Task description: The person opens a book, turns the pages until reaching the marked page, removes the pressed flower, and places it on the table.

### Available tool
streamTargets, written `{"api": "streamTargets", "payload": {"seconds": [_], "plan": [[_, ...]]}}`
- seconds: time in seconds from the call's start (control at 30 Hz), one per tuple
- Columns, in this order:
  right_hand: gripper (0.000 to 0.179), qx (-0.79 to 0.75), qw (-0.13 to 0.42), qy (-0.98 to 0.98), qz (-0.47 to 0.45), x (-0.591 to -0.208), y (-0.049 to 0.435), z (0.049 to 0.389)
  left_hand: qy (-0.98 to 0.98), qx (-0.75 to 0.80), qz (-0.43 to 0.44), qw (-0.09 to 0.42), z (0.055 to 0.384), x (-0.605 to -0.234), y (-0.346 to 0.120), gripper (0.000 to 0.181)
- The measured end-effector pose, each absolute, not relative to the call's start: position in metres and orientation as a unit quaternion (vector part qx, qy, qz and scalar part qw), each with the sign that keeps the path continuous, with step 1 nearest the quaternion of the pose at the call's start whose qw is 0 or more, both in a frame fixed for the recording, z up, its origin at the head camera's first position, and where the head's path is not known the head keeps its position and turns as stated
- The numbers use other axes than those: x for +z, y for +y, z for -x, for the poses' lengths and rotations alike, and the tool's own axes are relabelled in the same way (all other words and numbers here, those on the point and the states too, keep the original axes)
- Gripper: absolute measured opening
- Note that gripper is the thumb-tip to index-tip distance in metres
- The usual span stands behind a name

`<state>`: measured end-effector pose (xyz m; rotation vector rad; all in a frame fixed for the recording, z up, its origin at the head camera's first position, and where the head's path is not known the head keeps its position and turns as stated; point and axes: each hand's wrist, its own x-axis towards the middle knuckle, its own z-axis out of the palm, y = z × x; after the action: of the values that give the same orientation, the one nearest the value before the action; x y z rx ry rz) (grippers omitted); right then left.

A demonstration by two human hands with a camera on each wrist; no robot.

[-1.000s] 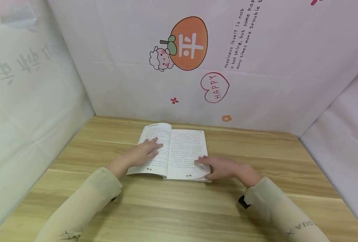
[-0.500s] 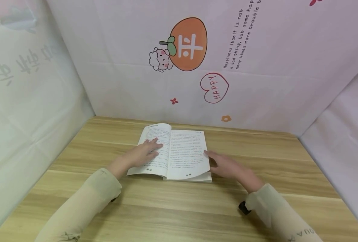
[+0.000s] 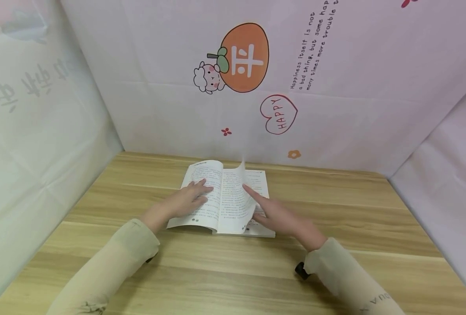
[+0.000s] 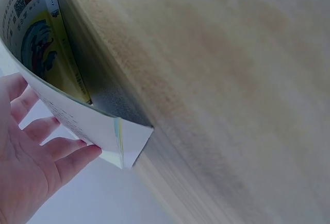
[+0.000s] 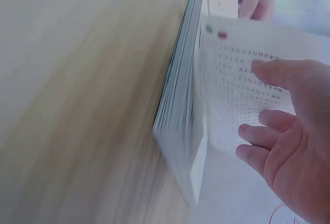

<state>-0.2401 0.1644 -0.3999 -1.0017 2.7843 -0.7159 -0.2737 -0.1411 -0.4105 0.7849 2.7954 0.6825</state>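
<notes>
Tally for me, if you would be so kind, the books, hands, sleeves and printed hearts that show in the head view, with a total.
Books: 1, the open book
Hands: 2, the left hand and the right hand
Sleeves: 2, the left sleeve and the right sleeve
Printed hearts: 1, the red heart outline
Total: 6

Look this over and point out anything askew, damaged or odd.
The backdrop looks odd: its HAPPY heart and lines of writing are turned sideways, running upward. The left side of the open book bows up off the table, likely ordinary bending. I see no spill or tear.
</notes>
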Motion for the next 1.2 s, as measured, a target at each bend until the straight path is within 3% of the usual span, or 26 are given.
{"api": "streamTargets", "payload": {"seconds": [0.67, 0.87, 1.2], "plan": [[0.060, -0.230, 0.085, 0.873, 0.421, -0.409, 0.113, 0.241, 0.923, 0.275, -0.269, 0.013, 0.272, -0.405, -0.133, 0.055], [0.048, -0.251, 0.087, 0.848, 0.459, -0.410, 0.099, 0.238, 0.917, 0.258, -0.302, 0.031, 0.272, -0.406, -0.129, 0.053], [0.041, -0.241, 0.076, 0.826, 0.503, -0.408, 0.090, 0.236, 0.921, 0.223, -0.313, 0.060, 0.274, -0.407, -0.125, 0.047]]}}
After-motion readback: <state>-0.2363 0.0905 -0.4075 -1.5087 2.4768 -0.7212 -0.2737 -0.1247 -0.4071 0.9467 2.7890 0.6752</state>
